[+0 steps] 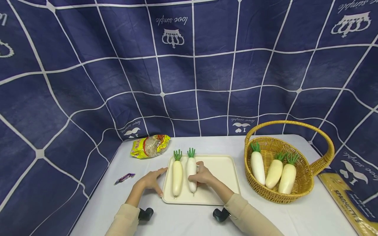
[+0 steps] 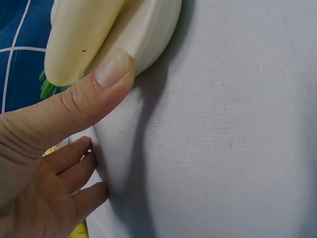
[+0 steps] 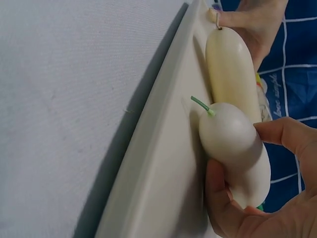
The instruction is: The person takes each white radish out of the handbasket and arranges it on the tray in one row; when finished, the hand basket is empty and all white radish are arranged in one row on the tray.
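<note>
My right hand (image 1: 203, 175) grips a white radish (image 1: 191, 170) with green leaf stubs, thumb on one side and fingers on the other. That radish is over the cream tray (image 1: 218, 183), its leaves toward the back rim. Left of it, a yellowish-white radish (image 1: 177, 178) lies lengthwise on the tray. In the right wrist view the gripped white radish (image 3: 230, 131) shows its thin green root tip. At the tray's left edge my left hand (image 1: 152, 180) is spread, fingers loosely extended; in the left wrist view its thumb (image 2: 94, 91) lies at the tray rim.
A wicker basket (image 1: 307, 188) with a tall handle stands to the right, holding 3 radishes. A yellow snack bag (image 1: 150, 146) lies at the back left, near a small purple wrapper (image 1: 124, 178). A spaghetti packet (image 1: 348, 200) lies along the right edge. Blue cloth (image 1: 212, 72) hangs behind.
</note>
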The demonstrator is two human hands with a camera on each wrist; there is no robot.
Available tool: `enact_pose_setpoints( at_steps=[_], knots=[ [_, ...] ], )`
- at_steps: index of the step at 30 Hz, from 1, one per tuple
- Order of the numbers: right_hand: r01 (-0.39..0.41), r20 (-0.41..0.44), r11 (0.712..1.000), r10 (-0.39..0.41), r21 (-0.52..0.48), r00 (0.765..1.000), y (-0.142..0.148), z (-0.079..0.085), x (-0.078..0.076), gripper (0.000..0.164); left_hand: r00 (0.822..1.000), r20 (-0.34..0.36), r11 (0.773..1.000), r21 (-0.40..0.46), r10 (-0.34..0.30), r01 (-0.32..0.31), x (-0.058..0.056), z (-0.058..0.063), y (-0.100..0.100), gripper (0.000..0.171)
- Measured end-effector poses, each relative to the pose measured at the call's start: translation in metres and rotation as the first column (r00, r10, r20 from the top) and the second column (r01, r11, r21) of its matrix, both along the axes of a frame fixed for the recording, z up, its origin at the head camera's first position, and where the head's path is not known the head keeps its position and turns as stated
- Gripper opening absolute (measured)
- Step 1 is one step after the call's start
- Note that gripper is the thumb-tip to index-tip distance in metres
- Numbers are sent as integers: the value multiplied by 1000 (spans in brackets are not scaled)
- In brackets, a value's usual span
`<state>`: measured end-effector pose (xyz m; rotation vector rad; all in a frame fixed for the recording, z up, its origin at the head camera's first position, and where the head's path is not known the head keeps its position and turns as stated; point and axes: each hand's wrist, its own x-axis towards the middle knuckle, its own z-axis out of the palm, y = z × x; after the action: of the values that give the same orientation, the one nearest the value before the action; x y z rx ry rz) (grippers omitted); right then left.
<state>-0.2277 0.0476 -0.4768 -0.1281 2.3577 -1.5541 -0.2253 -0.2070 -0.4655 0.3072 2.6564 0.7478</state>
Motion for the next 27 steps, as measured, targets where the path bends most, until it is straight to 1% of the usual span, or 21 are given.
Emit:
enact_pose_setpoints(
  at_steps=[3, 7, 10, 19, 27],
  knots=[
    [13, -31, 999, -12, 38, 999, -2, -1, 0, 84, 1000, 0, 1000, -1, -2, 2, 0, 0, 0, 110],
    [15, -45, 999, -13, 43, 999, -3, 1, 2, 83, 1000, 2, 1000, -1, -2, 2, 0, 0, 0, 110],
    [9, -41, 999, -8, 32, 999, -3, 3, 3, 83, 1000, 0, 1000, -5, -7, 7, 0, 0, 0, 110],
    [3, -13, 999, -3, 39, 1000, -5, 5, 5, 83, 1000, -9, 1000, -4, -15, 15, -1, -1, -1, 110],
    [-2, -31, 999, 4, 41, 999, -7, 5, 9, 83, 1000, -10, 1000, -2, -21, 21, -1, -2, -2, 110]
  ],
)
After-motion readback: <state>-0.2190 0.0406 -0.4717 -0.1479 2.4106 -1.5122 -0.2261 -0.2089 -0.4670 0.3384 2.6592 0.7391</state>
